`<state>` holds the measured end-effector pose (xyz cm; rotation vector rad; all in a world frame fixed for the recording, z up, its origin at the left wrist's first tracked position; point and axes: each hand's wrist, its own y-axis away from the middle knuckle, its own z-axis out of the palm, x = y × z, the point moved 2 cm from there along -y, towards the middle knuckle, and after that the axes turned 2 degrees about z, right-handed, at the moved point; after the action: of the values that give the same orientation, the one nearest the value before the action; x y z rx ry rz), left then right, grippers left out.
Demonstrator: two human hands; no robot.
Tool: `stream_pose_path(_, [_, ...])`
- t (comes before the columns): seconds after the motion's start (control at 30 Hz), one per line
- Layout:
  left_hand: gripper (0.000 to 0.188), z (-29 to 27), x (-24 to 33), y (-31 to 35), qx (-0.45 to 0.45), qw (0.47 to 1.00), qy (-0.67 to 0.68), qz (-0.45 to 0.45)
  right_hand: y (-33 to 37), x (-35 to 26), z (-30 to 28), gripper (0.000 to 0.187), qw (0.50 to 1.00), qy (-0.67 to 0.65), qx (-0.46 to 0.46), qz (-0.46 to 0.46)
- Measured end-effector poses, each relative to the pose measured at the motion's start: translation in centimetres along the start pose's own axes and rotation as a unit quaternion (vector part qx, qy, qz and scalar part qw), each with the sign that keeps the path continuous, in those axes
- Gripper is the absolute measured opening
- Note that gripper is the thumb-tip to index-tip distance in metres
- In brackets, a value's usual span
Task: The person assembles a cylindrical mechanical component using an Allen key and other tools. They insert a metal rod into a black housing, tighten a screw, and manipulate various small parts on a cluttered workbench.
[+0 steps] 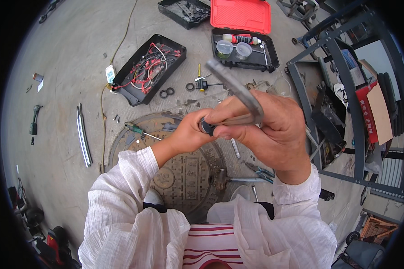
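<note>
Both my hands are up in front of me, their fingertips meeting. My left hand (189, 131) is closed round a small black cylindrical part (206, 127), mostly hidden by the fingers. A sharply bent grey metal bar (234, 87) is gripped in my right hand (280, 127). One end of the bar sticks up, slightly blurred, while the other points at the black part between thumb and fingers. Whether the bar's tip touches or enters the part I cannot tell. Below my hands lie a round manhole cover (184, 168) and a green-handled screwdriver (135, 128).
Ahead stand a black tray of red and black wires (141, 95) and an open toolbox with a red lid (240, 15). Black rings (167, 92) lie nearby. Pliers (261, 171) rest at the right, before a metal rack (359, 148). Metal strips (83, 134) lie left.
</note>
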<state>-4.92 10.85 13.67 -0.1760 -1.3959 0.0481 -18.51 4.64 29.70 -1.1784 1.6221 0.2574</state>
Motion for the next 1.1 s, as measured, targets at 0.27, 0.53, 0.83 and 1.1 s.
stream_pose_path(0.27, [0.037,-0.6,-1.5,-0.2,-0.011,1.0,0.018,-0.003,0.1,0.4,1.1,0.013,0.985,-0.141,0.042,0.092])
stream_pose_path(0.53, [0.036,-0.3,0.3,-0.2,0.001,0.999,-0.034,-0.015,-0.2,0.6,0.5,0.015,0.981,-0.149,0.012,0.121])
stream_pose_path(0.83, [0.035,-0.6,-0.3,-0.5,0.0,0.999,-0.038,-0.016,-0.1,1.2,0.6,0.02,0.992,-0.1,0.01,0.081])
stream_pose_path(1.1, [0.03,-0.6,-0.3,-0.3,0.017,0.999,0.001,-0.037,-0.3,1.2,1.0,0.024,0.994,-0.09,0.002,0.056])
